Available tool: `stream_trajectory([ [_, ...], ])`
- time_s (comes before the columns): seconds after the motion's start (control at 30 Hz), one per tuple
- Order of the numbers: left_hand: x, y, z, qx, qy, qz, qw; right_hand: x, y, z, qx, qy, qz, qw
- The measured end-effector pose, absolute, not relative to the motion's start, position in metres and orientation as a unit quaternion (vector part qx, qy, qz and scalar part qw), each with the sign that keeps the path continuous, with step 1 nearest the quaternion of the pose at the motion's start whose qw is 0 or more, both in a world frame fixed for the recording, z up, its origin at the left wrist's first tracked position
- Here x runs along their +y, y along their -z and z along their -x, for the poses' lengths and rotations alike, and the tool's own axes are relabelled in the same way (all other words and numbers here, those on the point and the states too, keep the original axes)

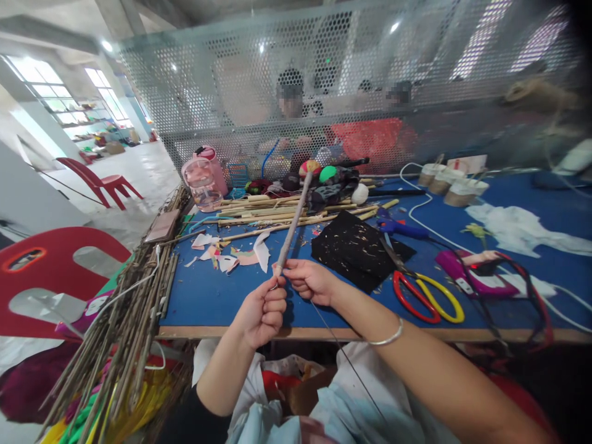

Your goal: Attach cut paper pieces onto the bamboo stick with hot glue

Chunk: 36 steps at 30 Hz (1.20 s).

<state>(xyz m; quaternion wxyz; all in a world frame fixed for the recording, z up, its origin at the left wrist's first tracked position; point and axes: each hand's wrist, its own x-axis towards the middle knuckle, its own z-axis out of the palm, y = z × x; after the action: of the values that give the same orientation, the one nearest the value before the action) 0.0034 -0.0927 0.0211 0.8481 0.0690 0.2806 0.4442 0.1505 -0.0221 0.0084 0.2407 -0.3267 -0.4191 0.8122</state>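
My left hand (266, 311) is closed round the near end of a long stick (295, 225) wrapped in grey yarn. The stick slants up and away over the table. Beside it, my right hand (311, 280) has its fingers pinched together at the stick's lower end. A thin dark strand of yarn (345, 354) hangs from under that hand to my lap. Right of my hands lie a black cloth (349, 246) strewn with scraps and scissors (428, 296) with one red and one yellow handle. Torn pieces of paper (240, 253) lie to the left.
Several bare sticks (263, 213) and yarn balls (328, 174) lie along the back, below a perforated metal screen (231, 80). A blue glue gun (402, 227) and cables are to the right. A twig bundle (134, 320) borders the table's left side. People sit behind the screen.
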Motion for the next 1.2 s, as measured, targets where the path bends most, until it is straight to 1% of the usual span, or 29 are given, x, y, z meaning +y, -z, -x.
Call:
stream_trajectory([
  [0.1,-0.092,-0.019,-0.004,0.257,-0.455,-0.061,0.850,-0.020,-0.006,-0.151,-0.403,-0.824,0.309,0.251],
  [0.23,-0.089,-0.024,-0.003,0.293,-0.410,-0.115,0.856,-0.019,-0.004,-0.150,-0.403,-0.818,0.310,0.268],
  [0.37,-0.093,-0.027,-0.008,0.379,-0.420,-0.272,0.779,-0.019,-0.006,-0.150,-0.397,-0.821,0.311,0.269],
  [0.43,-0.096,-0.028,-0.012,0.415,-0.428,-0.316,0.738,-0.020,-0.006,-0.150,-0.393,-0.822,0.313,0.268],
  [0.67,-0.094,-0.028,-0.019,0.482,-0.421,-0.301,0.707,-0.020,-0.008,-0.150,-0.391,-0.822,0.318,0.266],
  [0.73,-0.091,-0.023,-0.019,0.518,-0.424,-0.338,0.662,-0.020,-0.008,-0.150,-0.395,-0.821,0.319,0.263],
  [0.83,-0.089,-0.015,-0.017,0.581,-0.441,-0.418,0.542,-0.020,-0.005,-0.150,-0.402,-0.818,0.321,0.257],
  [0.87,-0.089,-0.014,-0.016,0.593,-0.443,-0.430,0.517,-0.020,-0.004,-0.150,-0.404,-0.818,0.320,0.257],
  [0.9,-0.089,-0.014,-0.014,0.595,-0.441,-0.427,0.519,-0.020,-0.004,-0.150,-0.405,-0.818,0.317,0.258],
  [0.93,-0.089,-0.016,-0.014,0.585,-0.437,-0.407,0.549,-0.020,-0.003,-0.150,-0.404,-0.820,0.310,0.261],
  [1.03,-0.089,-0.023,-0.012,0.484,-0.420,-0.266,0.720,-0.021,-0.004,-0.150,-0.394,-0.837,0.273,0.264],
  [1.1,-0.090,-0.027,-0.012,0.393,-0.421,-0.168,0.800,-0.022,-0.006,-0.150,-0.389,-0.845,0.260,0.259],
  [1.17,-0.090,-0.028,-0.012,0.346,-0.421,-0.112,0.831,-0.023,-0.007,-0.149,-0.390,-0.842,0.268,0.259],
  [1.2,-0.089,-0.028,-0.011,0.351,-0.416,-0.106,0.832,-0.024,-0.008,-0.149,-0.393,-0.836,0.277,0.264],
])
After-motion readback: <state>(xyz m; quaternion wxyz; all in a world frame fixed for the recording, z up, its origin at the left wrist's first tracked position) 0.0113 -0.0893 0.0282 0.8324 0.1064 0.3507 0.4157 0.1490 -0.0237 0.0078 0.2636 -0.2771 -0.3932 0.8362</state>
